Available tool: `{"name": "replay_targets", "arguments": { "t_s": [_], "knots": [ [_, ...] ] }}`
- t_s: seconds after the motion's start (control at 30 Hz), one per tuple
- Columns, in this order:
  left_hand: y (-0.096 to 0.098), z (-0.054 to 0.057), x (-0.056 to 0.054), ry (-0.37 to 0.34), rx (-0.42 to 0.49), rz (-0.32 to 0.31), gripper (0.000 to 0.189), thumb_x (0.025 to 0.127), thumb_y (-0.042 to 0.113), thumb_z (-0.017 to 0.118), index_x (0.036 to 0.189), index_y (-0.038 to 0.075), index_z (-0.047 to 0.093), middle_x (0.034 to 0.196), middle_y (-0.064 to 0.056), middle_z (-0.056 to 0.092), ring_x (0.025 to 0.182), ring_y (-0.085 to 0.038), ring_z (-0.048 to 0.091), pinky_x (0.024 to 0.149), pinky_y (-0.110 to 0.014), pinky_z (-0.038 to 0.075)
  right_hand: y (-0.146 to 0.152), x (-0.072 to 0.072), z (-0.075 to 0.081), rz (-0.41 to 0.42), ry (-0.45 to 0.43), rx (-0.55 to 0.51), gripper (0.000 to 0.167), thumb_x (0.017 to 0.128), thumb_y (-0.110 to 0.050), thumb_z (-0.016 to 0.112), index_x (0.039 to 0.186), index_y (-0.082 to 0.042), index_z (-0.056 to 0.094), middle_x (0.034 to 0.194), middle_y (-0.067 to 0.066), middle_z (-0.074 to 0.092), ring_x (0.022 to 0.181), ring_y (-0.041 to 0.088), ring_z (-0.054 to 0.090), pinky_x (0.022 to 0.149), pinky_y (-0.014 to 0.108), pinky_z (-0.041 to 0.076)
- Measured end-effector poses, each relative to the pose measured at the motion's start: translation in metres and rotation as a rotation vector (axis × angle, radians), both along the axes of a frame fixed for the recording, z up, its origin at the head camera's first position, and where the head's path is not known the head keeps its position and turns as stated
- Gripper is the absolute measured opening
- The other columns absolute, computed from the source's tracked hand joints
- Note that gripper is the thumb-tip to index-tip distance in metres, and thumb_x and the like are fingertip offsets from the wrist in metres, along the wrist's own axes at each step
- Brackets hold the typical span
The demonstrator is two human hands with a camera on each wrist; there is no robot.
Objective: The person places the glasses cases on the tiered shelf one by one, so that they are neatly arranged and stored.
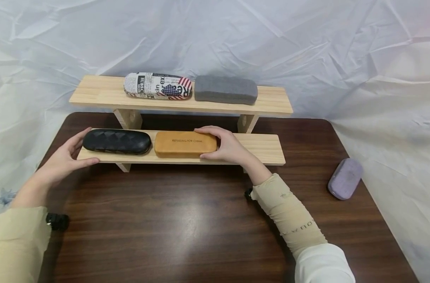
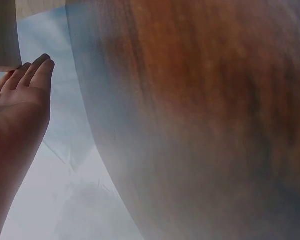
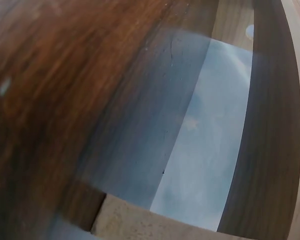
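Observation:
On the lower wooden shelf (image 1: 250,145) lie a black quilted glasses case (image 1: 117,141) at the left and a tan-orange glasses case (image 1: 184,143) with printed lettering beside it. My right hand (image 1: 227,145) grips the right end of the orange case, thumb at its front and fingers over its back edge. Around the shelf's left end is my left hand (image 1: 64,157), thumb at the front corner and fingertips by the black case's end. In the left wrist view, the left hand (image 2: 25,100) reaches up with fairly straight fingers beside the board. The right hand is out of the right wrist view.
Behind, the raised upper shelf (image 1: 94,90) bears a newspaper-print glasses case (image 1: 158,85) and a grey one (image 1: 225,89). A lilac case (image 1: 345,179) lies near the right edge of the dark wooden table (image 1: 186,220). White crumpled sheeting (image 1: 215,35) surrounds the table.

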State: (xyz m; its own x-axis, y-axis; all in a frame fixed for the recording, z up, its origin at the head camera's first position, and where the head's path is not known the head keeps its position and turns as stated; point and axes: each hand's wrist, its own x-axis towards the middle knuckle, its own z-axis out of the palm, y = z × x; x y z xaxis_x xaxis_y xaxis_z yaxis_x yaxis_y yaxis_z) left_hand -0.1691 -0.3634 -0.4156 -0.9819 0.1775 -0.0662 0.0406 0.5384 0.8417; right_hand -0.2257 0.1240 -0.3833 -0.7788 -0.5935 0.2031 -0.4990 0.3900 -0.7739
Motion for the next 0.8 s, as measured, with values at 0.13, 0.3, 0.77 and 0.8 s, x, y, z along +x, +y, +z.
{"name": "replay_targets", "arguments": {
  "t_s": [0.13,0.3,0.77,0.8],
  "knots": [
    [-0.0003,-0.0008,-0.0013,0.003,-0.003,0.000,0.101,0.101,0.007,0.073,0.173,0.028,0.005,0.179,-0.007,0.016,0.138,0.016,0.031,0.096,0.003,0.032,0.0003,0.0007,0.0006,0.006,0.001,0.019,0.075,0.081,-0.018,0.095,0.149,-0.016,0.063,0.153,0.005,0.061,0.140,0.023,0.056,0.116,0.043,0.046],
    [0.0001,-0.0019,-0.0016,0.009,0.003,-0.003,0.101,0.101,0.006,0.073,0.173,0.026,0.005,0.180,-0.007,0.015,0.138,0.015,0.032,0.096,0.003,0.033,-0.0007,0.0005,0.0000,0.018,0.014,0.030,0.076,0.082,-0.020,0.094,0.151,-0.016,0.061,0.154,0.005,0.060,0.142,0.022,0.053,0.119,0.043,0.044],
    [-0.0012,-0.0028,-0.0005,-0.004,-0.006,-0.005,0.100,0.102,0.007,0.071,0.172,0.032,0.004,0.181,-0.003,0.005,0.145,0.013,0.024,0.101,0.006,0.026,-0.0032,0.0027,-0.0007,0.039,0.050,0.031,0.078,0.084,-0.018,0.093,0.153,-0.011,0.058,0.154,0.009,0.059,0.143,0.025,0.052,0.120,0.044,0.042],
    [-0.0011,-0.0030,-0.0004,-0.003,-0.004,-0.007,0.100,0.102,0.007,0.071,0.172,0.032,0.004,0.181,-0.004,0.006,0.145,0.013,0.024,0.101,0.006,0.026,-0.0028,0.0032,-0.0009,0.034,0.044,0.033,0.079,0.083,-0.019,0.094,0.153,-0.012,0.057,0.155,0.008,0.058,0.142,0.025,0.052,0.120,0.044,0.042]
  ]
}}
